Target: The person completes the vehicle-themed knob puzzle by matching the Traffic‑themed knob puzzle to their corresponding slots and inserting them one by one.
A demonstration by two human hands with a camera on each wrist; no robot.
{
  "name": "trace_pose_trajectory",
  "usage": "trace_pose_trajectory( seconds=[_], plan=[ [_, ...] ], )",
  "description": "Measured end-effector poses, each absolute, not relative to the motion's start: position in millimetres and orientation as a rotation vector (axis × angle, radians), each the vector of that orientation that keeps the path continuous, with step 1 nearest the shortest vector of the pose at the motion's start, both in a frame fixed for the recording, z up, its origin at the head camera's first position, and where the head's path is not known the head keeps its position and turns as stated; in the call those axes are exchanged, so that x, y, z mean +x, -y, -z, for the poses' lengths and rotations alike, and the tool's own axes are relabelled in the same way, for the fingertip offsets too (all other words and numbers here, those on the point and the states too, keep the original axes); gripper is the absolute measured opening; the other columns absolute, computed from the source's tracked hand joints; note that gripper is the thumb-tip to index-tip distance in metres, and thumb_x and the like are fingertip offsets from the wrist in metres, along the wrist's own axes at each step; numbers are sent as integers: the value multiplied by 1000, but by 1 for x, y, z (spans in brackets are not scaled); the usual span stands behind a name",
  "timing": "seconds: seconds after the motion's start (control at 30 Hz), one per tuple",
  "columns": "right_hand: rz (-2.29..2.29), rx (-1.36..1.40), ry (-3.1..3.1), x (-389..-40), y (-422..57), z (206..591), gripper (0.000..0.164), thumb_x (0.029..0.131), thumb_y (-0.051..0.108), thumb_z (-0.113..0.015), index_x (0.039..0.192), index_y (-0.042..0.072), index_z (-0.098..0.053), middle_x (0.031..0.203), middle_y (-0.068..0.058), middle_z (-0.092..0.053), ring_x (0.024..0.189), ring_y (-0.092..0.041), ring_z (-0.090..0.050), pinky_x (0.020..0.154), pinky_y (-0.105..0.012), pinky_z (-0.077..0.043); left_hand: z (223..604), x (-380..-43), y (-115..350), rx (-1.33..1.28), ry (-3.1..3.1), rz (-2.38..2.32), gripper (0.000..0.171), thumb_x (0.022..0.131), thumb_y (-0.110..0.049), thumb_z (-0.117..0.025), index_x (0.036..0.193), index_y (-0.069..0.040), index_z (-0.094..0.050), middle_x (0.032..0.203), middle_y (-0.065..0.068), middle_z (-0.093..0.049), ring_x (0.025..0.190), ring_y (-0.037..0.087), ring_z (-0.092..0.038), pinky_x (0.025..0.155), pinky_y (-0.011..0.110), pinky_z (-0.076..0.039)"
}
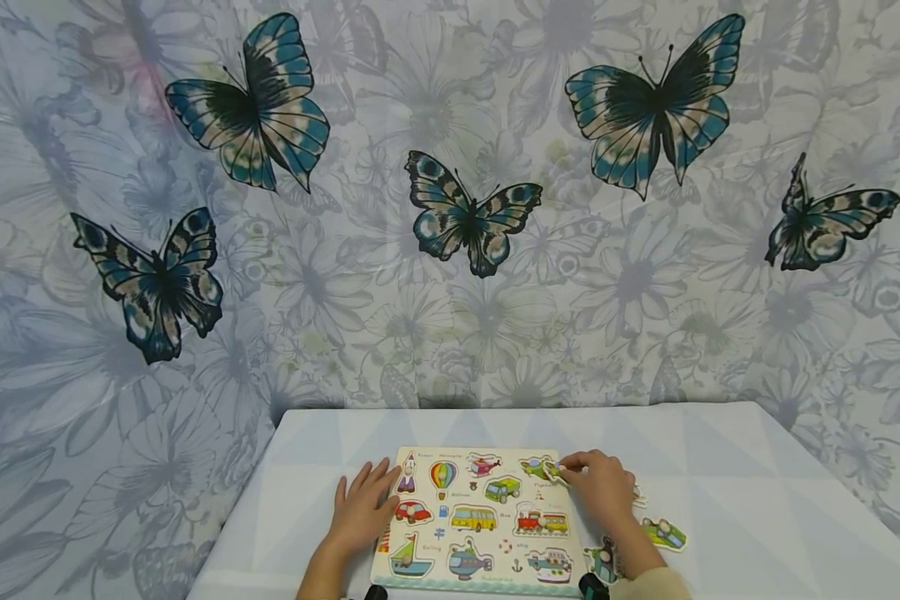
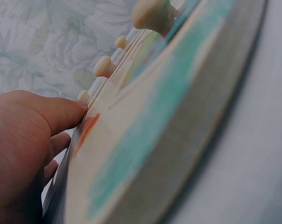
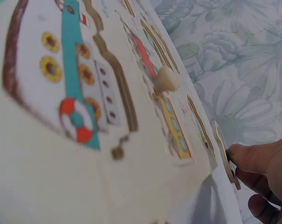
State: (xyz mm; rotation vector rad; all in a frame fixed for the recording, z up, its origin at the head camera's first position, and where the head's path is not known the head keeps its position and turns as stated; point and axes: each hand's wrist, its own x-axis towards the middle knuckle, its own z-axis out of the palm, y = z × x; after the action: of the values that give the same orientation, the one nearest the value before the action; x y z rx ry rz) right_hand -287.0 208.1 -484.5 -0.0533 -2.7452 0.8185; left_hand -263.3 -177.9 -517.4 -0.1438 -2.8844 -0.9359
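Observation:
A wooden peg puzzle board (image 1: 450, 546) with vehicle pictures lies on the table. My left hand (image 1: 363, 512) rests at its left edge with fingers spread; in the left wrist view the thumb (image 2: 66, 112) touches the board near a row of wooden knobs. My right hand (image 1: 602, 487) is at the upper right corner, pinching a small puzzle piece (image 1: 552, 472) beside the printed green plane (image 1: 534, 467). The right wrist view shows this piece (image 3: 223, 156) edge-on between thumb and fingers, its picture hidden. A yellow-and-red train (image 3: 176, 128) with a knob is nearby.
Right of the board lie loose pieces: a green vehicle piece (image 1: 664, 534), a darker green piece (image 1: 602, 562) partly behind the right wrist, and another (image 1: 640, 497) mostly hidden by the hand. A patterned cloth (image 1: 765, 500) covers the table; a butterfly-print wall covering (image 1: 450, 333) stands behind.

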Motion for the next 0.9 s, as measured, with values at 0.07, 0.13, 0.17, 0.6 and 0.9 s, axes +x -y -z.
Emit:
trace_pose_trajectory(
  seconds=[0.07, 0.13, 0.17, 0.6, 0.9],
  plan=[
    [-830, -35, 2734, -289, -204, 486, 10, 87, 26, -76, 95, 19, -79, 95, -4, -72, 91, -34, -64, 81, -59, -41, 517, -263, 178, -142, 2884, 941, 50, 95, -26, -64, 144, -17, -56, 158, 11, -43, 151, 42, -26, 116, 72, 0],
    [-836, -26, 2728, -291, -200, 487, 10, 88, 26, -76, 94, 19, -79, 96, -5, -72, 91, -34, -64, 81, -58, -41, 517, -263, 178, -138, 2883, 941, 50, 95, -26, -64, 144, -17, -56, 158, 11, -43, 151, 42, -26, 117, 71, 0],
    [-843, -28, 2726, -292, -198, 487, 10, 88, 26, -75, 94, 19, -79, 97, -5, -72, 91, -34, -65, 80, -58, -41, 516, -262, 178, -139, 2883, 940, 50, 95, -26, -64, 144, -17, -56, 158, 11, -43, 151, 42, -26, 117, 71, 0],
    [-874, 15, 2748, -304, -184, 493, 7, 90, 25, -74, 93, 22, -79, 95, -1, -74, 87, -28, -65, 83, -59, -42, 513, -262, 177, -144, 2874, 924, 49, 95, -26, -64, 143, -17, -57, 157, 11, -44, 151, 41, -27, 118, 71, -1],
    [-835, 8, 2786, -308, -178, 494, 8, 91, 27, -73, 95, 24, -79, 93, 4, -72, 89, -26, -66, 82, -56, -45, 516, -262, 177, -140, 2866, 913, 49, 94, -26, -65, 142, -18, -58, 156, 10, -45, 150, 41, -28, 117, 72, -3]
  ],
)
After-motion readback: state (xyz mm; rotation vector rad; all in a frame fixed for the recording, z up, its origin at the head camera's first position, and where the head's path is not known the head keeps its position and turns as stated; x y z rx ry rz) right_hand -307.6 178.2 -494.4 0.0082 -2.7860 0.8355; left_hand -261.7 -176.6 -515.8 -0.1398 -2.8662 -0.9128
